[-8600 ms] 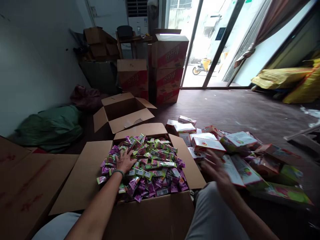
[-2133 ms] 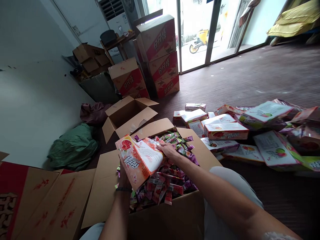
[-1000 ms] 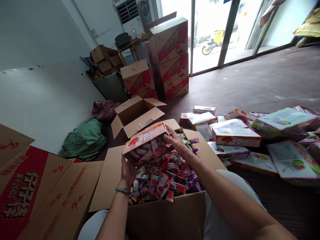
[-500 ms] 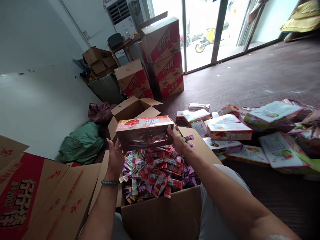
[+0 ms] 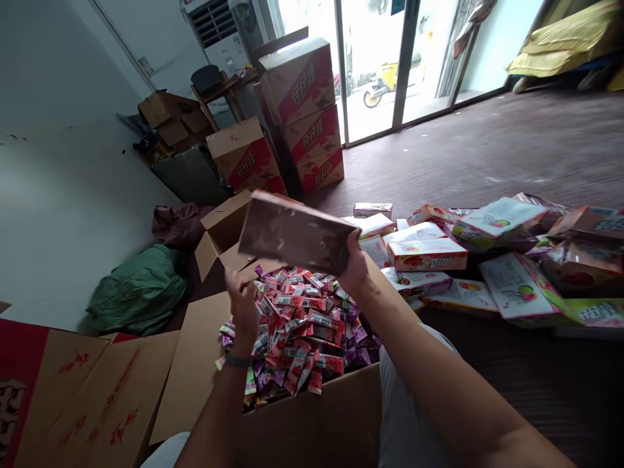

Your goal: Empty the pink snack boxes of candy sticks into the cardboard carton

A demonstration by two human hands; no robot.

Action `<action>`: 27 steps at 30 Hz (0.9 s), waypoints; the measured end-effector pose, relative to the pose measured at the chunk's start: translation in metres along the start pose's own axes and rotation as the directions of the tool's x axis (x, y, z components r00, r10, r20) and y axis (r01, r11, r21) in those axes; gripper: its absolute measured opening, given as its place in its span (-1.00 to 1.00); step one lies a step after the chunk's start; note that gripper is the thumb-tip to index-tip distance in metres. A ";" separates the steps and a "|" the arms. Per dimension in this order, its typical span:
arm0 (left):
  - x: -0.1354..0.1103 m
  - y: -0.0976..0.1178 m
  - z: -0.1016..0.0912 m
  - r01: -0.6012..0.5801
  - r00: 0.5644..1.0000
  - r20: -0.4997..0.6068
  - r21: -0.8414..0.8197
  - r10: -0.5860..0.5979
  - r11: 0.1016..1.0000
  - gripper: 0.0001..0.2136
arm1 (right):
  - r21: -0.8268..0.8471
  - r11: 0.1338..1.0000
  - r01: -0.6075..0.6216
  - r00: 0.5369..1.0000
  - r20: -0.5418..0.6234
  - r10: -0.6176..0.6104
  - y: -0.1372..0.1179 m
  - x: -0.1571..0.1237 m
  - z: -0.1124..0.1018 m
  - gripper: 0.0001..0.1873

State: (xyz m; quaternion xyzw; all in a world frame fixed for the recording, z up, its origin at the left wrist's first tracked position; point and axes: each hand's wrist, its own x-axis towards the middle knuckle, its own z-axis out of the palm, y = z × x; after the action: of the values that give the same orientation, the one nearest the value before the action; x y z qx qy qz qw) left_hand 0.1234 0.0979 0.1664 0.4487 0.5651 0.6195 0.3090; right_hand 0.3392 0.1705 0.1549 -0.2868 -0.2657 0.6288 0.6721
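Note:
My right hand [image 5: 357, 274] grips the right end of a small product box [image 5: 295, 232], held upside down and tilted above a large open carton [image 5: 312, 416]. The carton is heaped with small pink, purple and green wrapped sachets [image 5: 297, 325]. My left hand [image 5: 242, 305], with a bead bracelet on the wrist, hovers with fingers apart just below the box's left end, over the sachets, holding nothing.
A pile of similar colourful product boxes [image 5: 429, 253] lies on the floor to the right. An empty open carton [image 5: 221, 231] stands behind, stacked red-printed cartons [image 5: 307, 110] beyond it. Flattened cardboard [image 5: 53, 383] lies at left, a green bag [image 5: 139, 289] by the wall.
The box went from held level in both hands to tipped over and raised in the right hand alone. The left hand let go and dropped toward the sachets.

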 end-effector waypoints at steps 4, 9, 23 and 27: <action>-0.015 -0.064 0.034 -0.402 0.865 0.499 0.636 0.046 0.658 -0.28 | 0.060 0.996 0.065 0.992 -0.111 -0.058 -0.010 0.007 -0.010 -0.27; 0.001 -0.128 0.007 -0.225 0.925 0.326 0.886 -0.197 0.406 -0.38 | 0.130 0.986 0.102 0.980 -0.182 -0.077 -0.016 0.002 -0.016 -0.35; 0.005 -0.200 -0.063 0.023 0.994 -0.019 0.999 -0.105 0.041 -0.43 | 0.072 0.974 0.217 0.938 -0.292 -0.187 -0.050 0.001 -0.061 -0.41; 0.020 -0.194 -0.065 0.077 0.975 -0.051 0.990 -0.216 0.114 -0.41 | 0.079 0.975 0.209 0.929 -0.328 -0.173 -0.058 -0.004 -0.079 -0.34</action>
State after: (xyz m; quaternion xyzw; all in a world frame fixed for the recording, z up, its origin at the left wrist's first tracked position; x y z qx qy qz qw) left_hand 0.0320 0.1216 -0.0163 0.5146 0.8563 0.0354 0.0254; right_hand 0.4357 0.1596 0.1420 -0.3191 -0.1445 0.5196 0.7793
